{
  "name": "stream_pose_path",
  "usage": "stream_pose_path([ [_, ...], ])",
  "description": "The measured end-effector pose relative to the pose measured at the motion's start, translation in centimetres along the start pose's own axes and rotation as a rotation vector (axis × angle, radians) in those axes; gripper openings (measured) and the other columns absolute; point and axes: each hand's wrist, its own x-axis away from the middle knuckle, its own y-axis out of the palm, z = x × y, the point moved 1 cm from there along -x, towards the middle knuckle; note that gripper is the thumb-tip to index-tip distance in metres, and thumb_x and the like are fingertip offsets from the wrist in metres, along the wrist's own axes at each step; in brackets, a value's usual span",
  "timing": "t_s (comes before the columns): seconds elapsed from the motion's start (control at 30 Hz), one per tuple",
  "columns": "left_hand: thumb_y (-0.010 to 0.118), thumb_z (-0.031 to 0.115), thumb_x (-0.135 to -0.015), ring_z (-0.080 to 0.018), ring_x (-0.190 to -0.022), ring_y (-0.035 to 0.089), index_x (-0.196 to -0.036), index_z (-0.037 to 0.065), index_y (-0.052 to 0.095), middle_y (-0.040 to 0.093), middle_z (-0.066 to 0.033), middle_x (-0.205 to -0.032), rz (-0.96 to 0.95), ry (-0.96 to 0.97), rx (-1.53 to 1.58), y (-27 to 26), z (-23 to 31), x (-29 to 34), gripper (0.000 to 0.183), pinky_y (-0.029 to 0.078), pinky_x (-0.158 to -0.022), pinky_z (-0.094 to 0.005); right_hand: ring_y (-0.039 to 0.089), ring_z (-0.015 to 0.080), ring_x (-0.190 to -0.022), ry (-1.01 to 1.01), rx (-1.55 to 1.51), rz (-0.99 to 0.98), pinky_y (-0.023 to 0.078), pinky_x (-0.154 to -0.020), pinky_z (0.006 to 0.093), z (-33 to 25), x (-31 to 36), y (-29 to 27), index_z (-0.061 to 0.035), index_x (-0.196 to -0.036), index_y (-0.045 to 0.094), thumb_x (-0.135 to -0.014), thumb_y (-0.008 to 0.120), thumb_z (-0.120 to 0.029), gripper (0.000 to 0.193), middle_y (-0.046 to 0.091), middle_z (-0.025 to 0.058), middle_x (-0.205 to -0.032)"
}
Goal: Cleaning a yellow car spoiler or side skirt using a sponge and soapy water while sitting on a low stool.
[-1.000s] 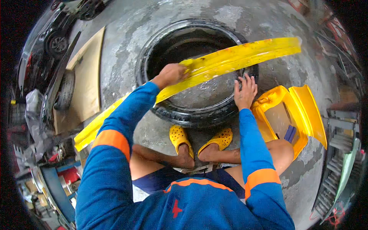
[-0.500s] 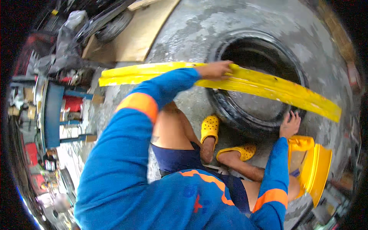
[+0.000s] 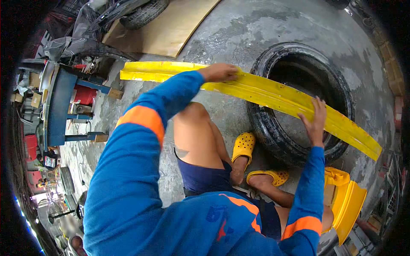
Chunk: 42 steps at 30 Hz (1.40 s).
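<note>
A long, slightly curved yellow panel strip (image 3: 273,94), scuffed and with a ridge along it, lies across the view in front of me. My left hand (image 3: 223,73) is closed round its upper edge, left of the middle. Over the right half of the strip, my right hand (image 3: 314,118) rests with thumb and fingers spread, touching its face. Beneath the strip a black tyre (image 3: 275,135) lies flat on the wet floor, partly covered by it. A yellow bucket-like part (image 3: 349,209) stands by my right knee.
To the left is a blue workbench (image 3: 60,109) with wood-tipped legs and a red container (image 3: 85,94) under it. A plywood sheet (image 3: 171,32) lies at the back left, with another tyre (image 3: 145,13) on it. My feet in yellow clogs (image 3: 244,144) are near the tyre.
My right hand has moved up from beside the tyre's near rim onto the strip. My left hand still grips the strip. The view has shifted slightly.
</note>
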Motion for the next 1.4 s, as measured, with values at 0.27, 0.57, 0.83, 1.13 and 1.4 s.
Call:
stream_pose_path([
  [0.27, 0.060, 0.034, -0.095, -0.0394, -0.097, 0.066, -0.108, 0.009, 0.066, 0.068, -0.0178, -0.105, 0.194, -0.318, -0.118, -0.2, 0.0, 4.2, 0.029, 0.053, -0.084, -0.0485, 0.058, 0.0297, -0.116, 0.204, 0.087, -0.189, 0.032, -0.109, 0.0464, 0.6, -5.7, 9.1, -0.0123, -0.113, 0.068, -0.093, 0.068, -0.046, 0.038, 0.068, 0.0087, -0.115],
  [0.57, 0.063, 0.037, -0.093, -0.0387, -0.094, 0.069, -0.115, 0.016, 0.070, 0.072, -0.0172, -0.104, 0.344, -0.596, -0.063, -1.3, -4.6, 10.0, 0.031, 0.056, -0.081, -0.0486, 0.058, 0.0276, -0.106, 0.203, 0.179, -0.098, 0.033, -0.104, 0.0452, 1.0, -5.3, 9.1, -0.0116, -0.105, 0.068, -0.093, 0.068, -0.046, 0.036, 0.068, 0.0064, -0.106],
  [0.83, 0.060, 0.033, -0.095, -0.0407, -0.099, 0.067, -0.114, 0.011, 0.066, 0.069, -0.0197, -0.110, 0.443, -0.483, -0.103, 1.2, -1.4, 6.5, 0.030, 0.054, -0.084, -0.0498, 0.058, 0.0274, -0.105, 0.184, 0.181, -0.083, 0.033, -0.103, 0.0460, 0.8, -5.4, 9.4, -0.0120, -0.104, 0.067, -0.094, 0.067, -0.047, 0.036, 0.067, 0.0048, -0.105],
  [1.13, 0.058, 0.033, -0.097, -0.0414, -0.097, 0.066, -0.109, 0.009, 0.068, 0.070, -0.0190, -0.105, 0.581, -0.629, -0.188, -2.3, -6.7, 14.5, 0.029, 0.054, -0.084, -0.0500, 0.061, 0.0275, -0.102, 0.155, 0.225, -0.107, 0.036, -0.097, 0.0472, 3.5, -6.2, 9.8, -0.0141, -0.112, 0.069, -0.098, 0.060, -0.045, 0.035, 0.069, 0.0031, -0.104],
  [1.4, 0.062, 0.036, -0.097, -0.0393, -0.098, 0.067, -0.113, 0.007, 0.070, 0.071, -0.0197, -0.106, 0.481, -0.502, -0.058, -1.2, -2.2, 14.2, 0.034, 0.055, -0.085, -0.0471, 0.068, 0.0356, -0.086, 0.188, 0.385, -0.466, 0.043, -0.087, 0.0600, 9.1, -4.9, 12.7, -0.0249, -0.148, 0.050, -0.105, 0.042, -0.034, 0.044, 0.072, 0.0169, -0.093],
])
